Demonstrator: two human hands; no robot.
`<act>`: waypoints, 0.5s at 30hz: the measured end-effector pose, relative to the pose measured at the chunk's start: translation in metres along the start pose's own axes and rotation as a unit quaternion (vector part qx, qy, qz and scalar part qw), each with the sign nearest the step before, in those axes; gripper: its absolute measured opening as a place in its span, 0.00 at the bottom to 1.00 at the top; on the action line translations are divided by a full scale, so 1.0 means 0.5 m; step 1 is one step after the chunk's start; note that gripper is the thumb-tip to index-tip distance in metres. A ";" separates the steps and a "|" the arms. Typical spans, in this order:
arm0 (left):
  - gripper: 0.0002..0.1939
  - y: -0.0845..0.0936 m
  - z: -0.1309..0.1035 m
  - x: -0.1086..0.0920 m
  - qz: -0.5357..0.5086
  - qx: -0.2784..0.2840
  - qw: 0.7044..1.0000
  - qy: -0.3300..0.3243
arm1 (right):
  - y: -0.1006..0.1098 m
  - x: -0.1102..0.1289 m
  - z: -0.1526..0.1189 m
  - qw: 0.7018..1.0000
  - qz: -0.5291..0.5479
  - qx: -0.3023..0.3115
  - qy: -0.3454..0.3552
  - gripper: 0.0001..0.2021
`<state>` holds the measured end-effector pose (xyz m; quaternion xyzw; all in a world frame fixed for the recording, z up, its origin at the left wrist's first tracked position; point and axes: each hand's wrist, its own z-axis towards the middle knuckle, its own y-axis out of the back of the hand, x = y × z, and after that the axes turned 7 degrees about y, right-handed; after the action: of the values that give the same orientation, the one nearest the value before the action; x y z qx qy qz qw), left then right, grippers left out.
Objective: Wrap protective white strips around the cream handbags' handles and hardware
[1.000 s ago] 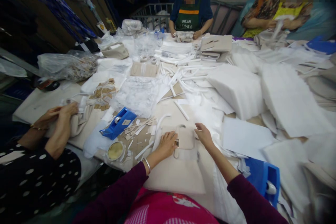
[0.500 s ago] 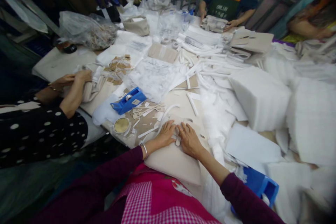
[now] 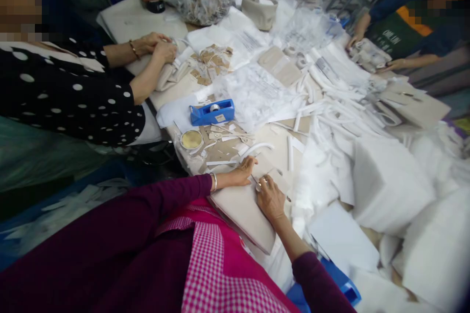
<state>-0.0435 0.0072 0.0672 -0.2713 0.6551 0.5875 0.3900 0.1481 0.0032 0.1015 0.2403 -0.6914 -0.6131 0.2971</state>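
A flat beige bag-like piece [image 3: 240,205] lies at the table's edge against my apron, with a slotted upper part pointing away from me. My left hand [image 3: 240,173] rests on its upper left, fingers stretched out over the fabric. On the right side, my right hand [image 3: 270,198] has its fingers curled and pinched near a small slim part at the middle of the piece. What lies between those fingertips is too small to make out. A curved white foam tube [image 3: 259,147] lies just beyond my left hand.
A blue tape dispenser [image 3: 213,112] and a round tin [image 3: 191,140] stand left of the piece. White foam stacks [image 3: 391,186] and a pale sheet [image 3: 343,237] fill the right. A co-worker's hands [image 3: 161,49] handle beige fabric at left; another person [image 3: 400,34] works across the table.
The view has swung left, so the table sits further right. My right hand's fingers, flatter before, are now curled. My left hand has drawn slightly apart from the right.
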 end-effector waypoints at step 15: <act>0.43 -0.016 -0.003 0.024 0.002 0.003 1.000 0.006 | 0.002 -0.030 0.023 0.954 0.261 -0.051 -0.138 0.14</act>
<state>-0.0437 0.0054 0.0528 -0.2727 0.6597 0.5849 0.3851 0.1506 0.0218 0.0999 -0.0508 -0.7322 -0.5756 0.3605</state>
